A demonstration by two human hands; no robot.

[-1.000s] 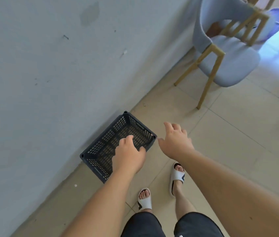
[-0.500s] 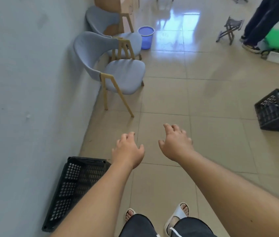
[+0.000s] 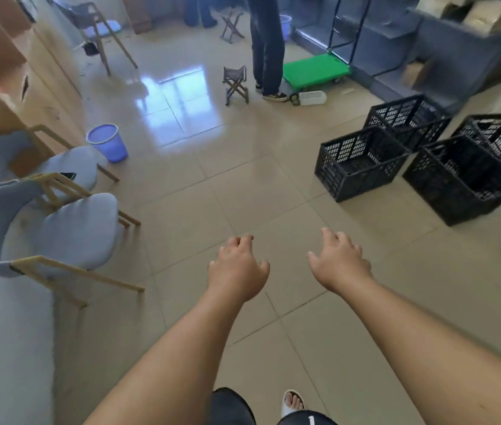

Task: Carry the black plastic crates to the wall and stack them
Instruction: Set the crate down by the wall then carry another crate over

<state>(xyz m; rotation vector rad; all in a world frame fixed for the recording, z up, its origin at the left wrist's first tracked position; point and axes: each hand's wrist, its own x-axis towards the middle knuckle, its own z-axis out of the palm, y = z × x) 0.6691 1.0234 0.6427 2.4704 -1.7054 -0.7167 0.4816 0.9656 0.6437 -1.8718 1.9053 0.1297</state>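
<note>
Now the tiled floor (image 3: pixel 243 185) fills most of the view. Two grey chairs (image 3: pixel 77 231) stand along the left. Four black crates (image 3: pixel 362 162) sit clustered on the floor at far right, close together and well apart from both hands. A blue bin (image 3: pixel 107 142) stands beyond the chairs. Near the middle, the left hand (image 3: pixel 237 268) and right hand (image 3: pixel 339 262) hang over the floor, fingers loosely curled, holding nothing.

Left hand (image 3: pixel 237 273) and right hand (image 3: pixel 339 262) outstretched, fingers loosely curled, holding nothing
</note>
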